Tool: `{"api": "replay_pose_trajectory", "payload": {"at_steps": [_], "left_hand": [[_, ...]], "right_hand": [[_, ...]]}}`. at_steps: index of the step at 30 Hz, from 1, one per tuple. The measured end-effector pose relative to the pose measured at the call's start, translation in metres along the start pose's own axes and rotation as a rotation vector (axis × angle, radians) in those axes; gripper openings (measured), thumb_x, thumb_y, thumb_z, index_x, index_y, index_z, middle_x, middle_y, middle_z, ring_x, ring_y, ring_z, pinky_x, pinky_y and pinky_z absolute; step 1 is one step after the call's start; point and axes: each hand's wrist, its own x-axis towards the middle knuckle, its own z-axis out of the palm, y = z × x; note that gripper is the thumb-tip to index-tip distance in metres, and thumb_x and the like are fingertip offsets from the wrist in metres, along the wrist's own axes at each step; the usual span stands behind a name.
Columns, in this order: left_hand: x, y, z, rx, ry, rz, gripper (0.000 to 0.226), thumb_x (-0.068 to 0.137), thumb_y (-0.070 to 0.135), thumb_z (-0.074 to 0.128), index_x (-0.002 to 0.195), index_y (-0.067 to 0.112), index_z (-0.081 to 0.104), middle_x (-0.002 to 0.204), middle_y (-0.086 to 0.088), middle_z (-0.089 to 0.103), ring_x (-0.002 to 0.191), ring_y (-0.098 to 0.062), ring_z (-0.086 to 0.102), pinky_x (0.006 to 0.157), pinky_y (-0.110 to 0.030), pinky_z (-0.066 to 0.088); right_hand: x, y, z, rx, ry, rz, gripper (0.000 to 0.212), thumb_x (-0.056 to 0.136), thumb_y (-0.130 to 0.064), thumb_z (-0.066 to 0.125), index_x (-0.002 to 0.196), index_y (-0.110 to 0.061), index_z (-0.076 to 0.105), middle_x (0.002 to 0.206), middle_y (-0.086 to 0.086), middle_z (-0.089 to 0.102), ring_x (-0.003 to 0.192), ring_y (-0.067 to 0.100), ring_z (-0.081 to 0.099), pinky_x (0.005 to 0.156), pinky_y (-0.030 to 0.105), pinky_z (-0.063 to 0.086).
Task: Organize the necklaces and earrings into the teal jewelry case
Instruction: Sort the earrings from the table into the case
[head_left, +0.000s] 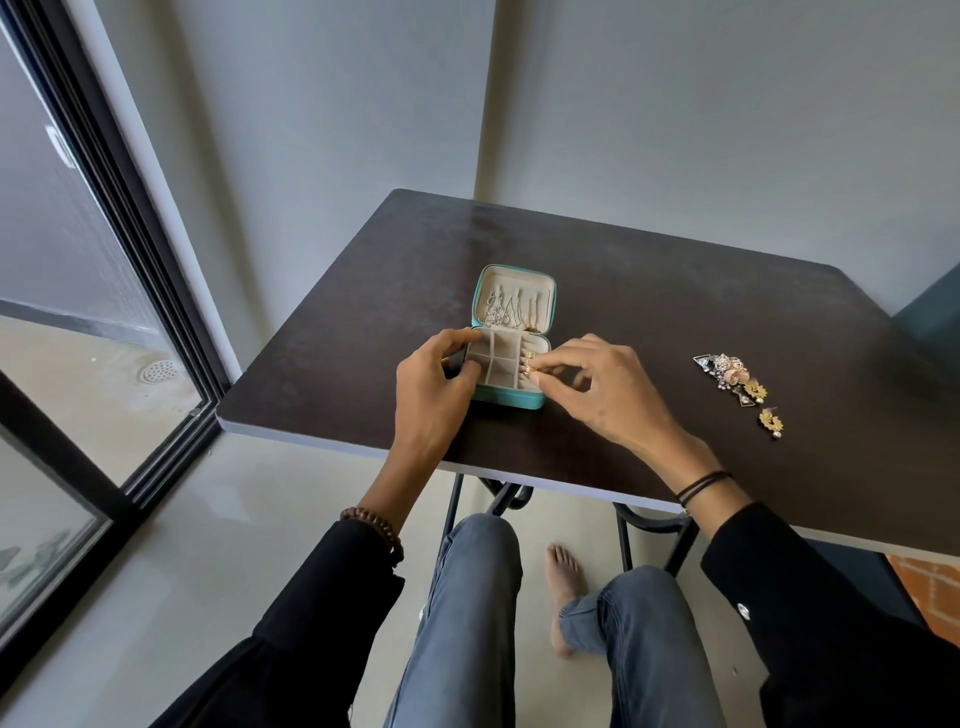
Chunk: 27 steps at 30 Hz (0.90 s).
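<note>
A person seated at a dark desk (675, 312) sorts jewellery into an open teal case (506, 397), which sits near the desk's front-left edge. The left hand (431, 384) grips the case's left wall, fingers (457, 338) curled over its rim to steady it. The right hand (608, 389) pinches a small gold earring (528, 364) between thumb and forefinger over the case's right-hand compartments. The open lid holds necklaces (506, 312); more earrings (737, 382) lie in a loose pile on the desk, well apart to the right. The risks look slight but real: the earring could slip from the pinch and bounce off the desk, a hard press could tip the light case, or its post could snag a chain.
</note>
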Motion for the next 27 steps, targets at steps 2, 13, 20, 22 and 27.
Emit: {"api": "replay_pose_trajectory", "payload": {"at_steps": [2,13,20,22,27], "left_hand": [[0.001,-0.001,0.001,0.01,0.01,0.001,0.028,0.096,0.01,0.063,0.122,0.02,0.07,0.123,0.008,0.068,0.099,0.004,0.06,0.079,-0.013,0.056],[0.0,-0.001,0.0,0.016,0.014,0.011,0.027,0.097,0.009,0.063,0.121,0.017,0.07,0.127,0.002,0.068,0.103,-0.002,0.061,0.073,-0.006,0.053],[0.0,-0.001,0.001,0.02,0.017,0.018,0.027,0.096,0.008,0.062,0.12,0.016,0.071,0.127,0.002,0.069,0.104,-0.001,0.06,0.074,-0.007,0.053],[0.0,-0.001,0.001,0.02,0.018,0.019,0.026,0.097,0.008,0.062,0.12,0.016,0.07,0.127,0.002,0.068,0.104,-0.002,0.061,0.074,-0.007,0.053],[0.0,-0.001,0.001,0.023,0.023,0.018,0.026,0.097,0.009,0.062,0.12,0.016,0.07,0.126,0.002,0.069,0.104,-0.004,0.062,0.074,-0.008,0.054]], "right_hand": [[-0.001,0.001,0.001,0.008,0.009,0.0,0.018,0.092,-0.022,0.075,0.109,-0.019,0.08,0.096,-0.008,0.074,0.088,0.008,0.062,0.066,0.03,0.058],[-0.004,-0.001,0.005,-0.05,-0.023,0.023,0.023,0.096,-0.027,0.07,0.117,-0.021,0.077,0.108,-0.007,0.07,0.096,0.008,0.061,0.068,0.023,0.052],[-0.014,-0.006,0.014,-0.097,0.036,0.022,0.02,0.099,-0.022,0.063,0.115,-0.017,0.075,0.114,-0.005,0.064,0.107,0.008,0.059,0.076,0.026,0.055],[-0.016,-0.006,0.016,-0.095,0.046,0.039,0.021,0.1,-0.024,0.061,0.115,-0.017,0.073,0.117,-0.005,0.059,0.108,0.009,0.059,0.073,0.024,0.055],[-0.027,-0.006,0.021,-0.093,0.077,0.057,0.021,0.103,-0.028,0.055,0.114,-0.018,0.071,0.122,-0.005,0.055,0.108,0.009,0.059,0.068,0.021,0.053]]}}
